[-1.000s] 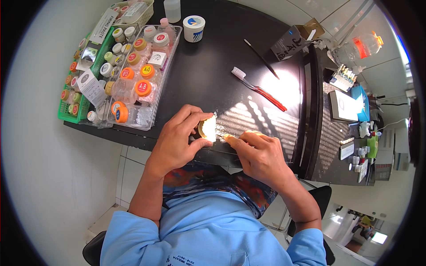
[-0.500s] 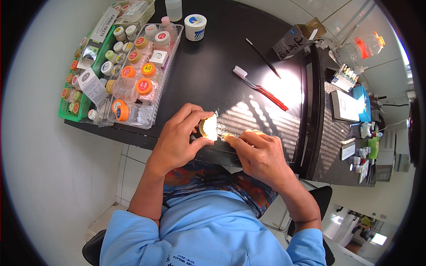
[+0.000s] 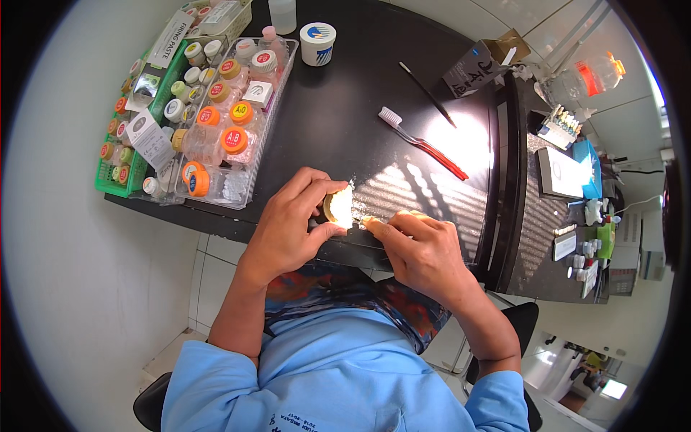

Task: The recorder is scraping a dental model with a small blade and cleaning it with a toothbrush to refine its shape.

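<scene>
Left hand and right hand meet near the desk's front edge. Between the left thumb and fingers, clasped from opposite sides, is a pale cast, rounded toward the palm and bright and flat-looking on its right; that grasp probably steadies it while leaving the lit face exposed. The right hand is closed, seemingly pinching a slim tool, mostly hidden, its end pointing at the cast; whether they touch I cannot tell. Powdery white crumbs are scattered around on the smooth black desk, under striped sunlight. Farther out lie a red-handled toothbrush with pale bristles and a thin dark stick, both slanting. A round white tub stands behind. At left, a clear plastic tray keeps capped bottles grouped together, beside a green lattice basket of small jars.
</scene>
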Demonstrator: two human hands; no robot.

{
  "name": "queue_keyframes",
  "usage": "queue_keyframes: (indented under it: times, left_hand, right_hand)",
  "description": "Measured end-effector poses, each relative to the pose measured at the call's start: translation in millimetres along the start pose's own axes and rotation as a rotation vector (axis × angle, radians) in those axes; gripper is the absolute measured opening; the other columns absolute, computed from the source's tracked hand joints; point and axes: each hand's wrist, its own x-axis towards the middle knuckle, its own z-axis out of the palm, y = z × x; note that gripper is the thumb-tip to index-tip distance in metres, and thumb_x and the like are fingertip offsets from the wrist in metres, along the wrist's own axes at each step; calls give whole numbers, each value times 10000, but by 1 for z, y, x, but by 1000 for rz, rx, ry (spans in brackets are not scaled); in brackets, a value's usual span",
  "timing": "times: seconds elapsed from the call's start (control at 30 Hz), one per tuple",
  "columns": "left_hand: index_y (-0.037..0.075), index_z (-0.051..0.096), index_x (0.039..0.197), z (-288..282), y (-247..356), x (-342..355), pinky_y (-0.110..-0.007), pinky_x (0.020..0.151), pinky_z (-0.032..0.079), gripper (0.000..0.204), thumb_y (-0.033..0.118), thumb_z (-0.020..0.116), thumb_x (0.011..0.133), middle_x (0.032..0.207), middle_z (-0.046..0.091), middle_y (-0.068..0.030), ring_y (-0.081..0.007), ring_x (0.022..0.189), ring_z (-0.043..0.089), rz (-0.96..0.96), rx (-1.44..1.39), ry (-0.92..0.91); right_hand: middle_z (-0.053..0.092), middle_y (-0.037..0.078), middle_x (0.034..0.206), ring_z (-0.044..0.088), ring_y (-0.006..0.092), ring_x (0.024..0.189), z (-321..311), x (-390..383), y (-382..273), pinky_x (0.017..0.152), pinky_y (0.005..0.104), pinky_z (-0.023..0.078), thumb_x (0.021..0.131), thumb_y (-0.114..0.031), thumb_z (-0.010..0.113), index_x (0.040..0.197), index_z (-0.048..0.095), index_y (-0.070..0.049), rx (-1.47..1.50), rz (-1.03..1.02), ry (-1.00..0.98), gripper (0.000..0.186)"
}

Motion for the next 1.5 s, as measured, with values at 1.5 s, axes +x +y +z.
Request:
queue_keyframes:
  times: [1.5]
  left_hand:
    - [48,740,1365,2,-1,-1,-333,827,559,629,60,938,768,1255,653,-118,-212,940,655,-14,-29,15]
  right_hand:
    - [587,46,891,724,246,773,-2,4,2,552,398,540,805,-35,739,1193,766,-100,16,-31,-46,394]
